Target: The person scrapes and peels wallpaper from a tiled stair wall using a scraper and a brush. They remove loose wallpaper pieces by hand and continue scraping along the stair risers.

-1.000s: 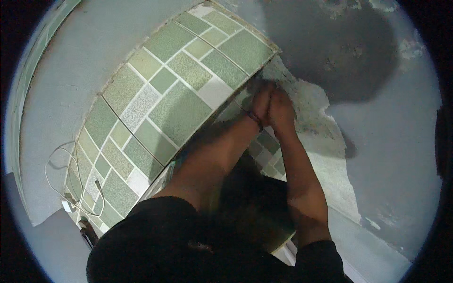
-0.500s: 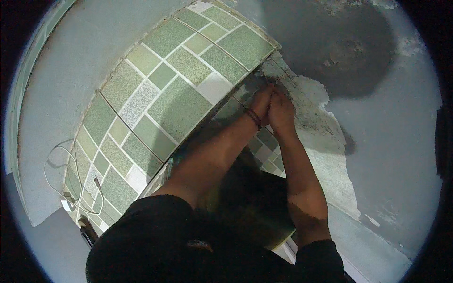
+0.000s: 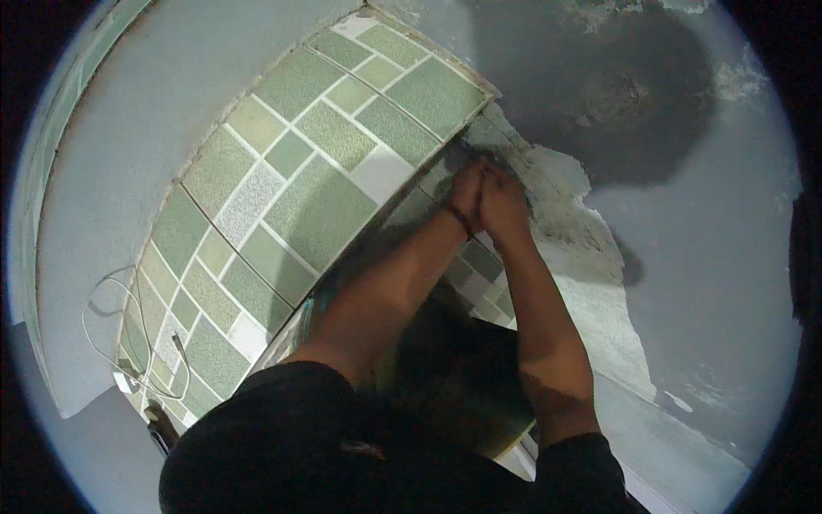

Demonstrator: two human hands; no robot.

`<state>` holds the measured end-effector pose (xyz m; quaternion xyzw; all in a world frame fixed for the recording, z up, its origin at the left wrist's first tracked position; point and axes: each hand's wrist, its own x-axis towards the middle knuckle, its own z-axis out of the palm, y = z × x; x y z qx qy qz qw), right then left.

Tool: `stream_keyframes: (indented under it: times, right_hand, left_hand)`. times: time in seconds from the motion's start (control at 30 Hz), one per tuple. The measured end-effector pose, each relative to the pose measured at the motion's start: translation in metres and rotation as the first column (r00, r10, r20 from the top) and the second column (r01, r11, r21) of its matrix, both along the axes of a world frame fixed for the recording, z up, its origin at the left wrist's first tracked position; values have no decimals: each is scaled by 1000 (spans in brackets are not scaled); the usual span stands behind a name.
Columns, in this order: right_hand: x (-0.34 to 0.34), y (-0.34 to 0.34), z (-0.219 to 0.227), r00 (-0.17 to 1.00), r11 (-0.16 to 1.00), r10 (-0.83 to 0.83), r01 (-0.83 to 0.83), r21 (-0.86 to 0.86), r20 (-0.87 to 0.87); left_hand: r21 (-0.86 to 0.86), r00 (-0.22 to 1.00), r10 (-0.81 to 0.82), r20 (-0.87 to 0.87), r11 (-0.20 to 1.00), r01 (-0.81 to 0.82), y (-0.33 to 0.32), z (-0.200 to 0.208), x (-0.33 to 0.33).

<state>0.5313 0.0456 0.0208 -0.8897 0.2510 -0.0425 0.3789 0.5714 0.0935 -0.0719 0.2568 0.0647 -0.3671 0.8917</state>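
My left hand [image 3: 466, 190], with a dark bracelet [image 3: 460, 219] at its wrist, meets my right hand [image 3: 503, 204] at the far end of a dark recess. The two are pressed side by side, with fingers closed and mostly in shadow. Whatever may lie between them is hidden. Both hands are low, beside the edge of a raised ledge faced with green and white tiles [image 3: 321, 206], close to the peeling foot of the wall [image 3: 556, 184].
A white cable [image 3: 86, 313] with a white plug [image 3: 125, 382] lies on the ledge's near left end, beside a dark object [image 3: 159, 428]. The grey wall [image 3: 711, 257] rises on the right. Smaller tiles [image 3: 473, 283] show beneath my forearms.
My hands stay pressed together and have shifted slightly down and left in the picture. The tiled ledge also sits slightly differently, as the view has moved a little.
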Motion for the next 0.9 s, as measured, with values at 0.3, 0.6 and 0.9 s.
stream_keyframes:
  times: [0.3, 0.6, 0.9]
  right_hand:
    - [17, 6, -9, 947, 852, 282, -320, -414, -151]
    - [-11, 2, 25, 907, 837, 324, -407, -366, -269]
    - [-68, -15, 58, 997, 997, -45, 49, 59, -68]
  left_hand:
    - [-67, 977, 89, -195, 992, -103, 8, 15, 5]
    - [-393, 964, -131, -233, 919, 30, -10, -8, -7]
    - [-17, 991, -80, -106, 997, 79, -21, 68, -60]
